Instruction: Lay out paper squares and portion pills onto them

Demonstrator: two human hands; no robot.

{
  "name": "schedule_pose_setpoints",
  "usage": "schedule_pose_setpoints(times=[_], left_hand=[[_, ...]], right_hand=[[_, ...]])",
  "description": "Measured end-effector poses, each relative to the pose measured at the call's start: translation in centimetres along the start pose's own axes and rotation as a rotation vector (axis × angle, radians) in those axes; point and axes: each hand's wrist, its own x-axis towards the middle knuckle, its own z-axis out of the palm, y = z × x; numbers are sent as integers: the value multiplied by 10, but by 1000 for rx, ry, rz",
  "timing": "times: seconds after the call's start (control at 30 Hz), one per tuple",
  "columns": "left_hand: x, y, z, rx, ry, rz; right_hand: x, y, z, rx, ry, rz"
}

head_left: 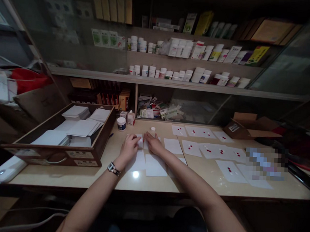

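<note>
My left hand (pixel 129 147), with a watch at the wrist, is closed around a small white pill bottle (pixel 140 143) that lies tilted low over the paper. Fingers stretched out, my right hand (pixel 155 144) reaches over a white paper sheet just beside the bottle's mouth. A bit of red shows between the hands, too small to make out. Behind them a white bottle cap (pixel 152 129) lies on the counter. Blank paper sheets (pixel 156 165) are laid out below and to the right. Further right, several paper sheets (pixel 192 148) carry red and white pills.
At left stands an open wooden drawer (pixel 102 154) with stacks of white paper. A dark-labelled jar (pixel 121 124) and a small box (pixel 131 118) stand behind my left hand. An open cardboard box (pixel 243 128) is at back right. Shelves (pixel 161 81) of medicine bottles rise behind the counter.
</note>
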Motion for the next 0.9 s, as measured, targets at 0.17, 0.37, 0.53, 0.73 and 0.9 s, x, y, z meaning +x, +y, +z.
schedule_pose_setpoints(times=[0.17, 0.37, 0.53, 0.73, 0.9], left_hand=[[1, 6, -2, -38, 62, 17], [-1, 27, 6, -22, 11, 252], [-10, 31, 20, 170, -42, 472], [-9, 33, 16, 183, -23, 593], [-8, 34, 17, 167, -18, 601]], right_hand=[[-9, -21, -21, 592, 373, 131], [-46, -22, 21, 1342, 215, 652], [-51, -23, 37, 1513, 277, 585], [-54, -31, 27, 1648, 243, 615], [-56, -31, 29, 1690, 231, 583]])
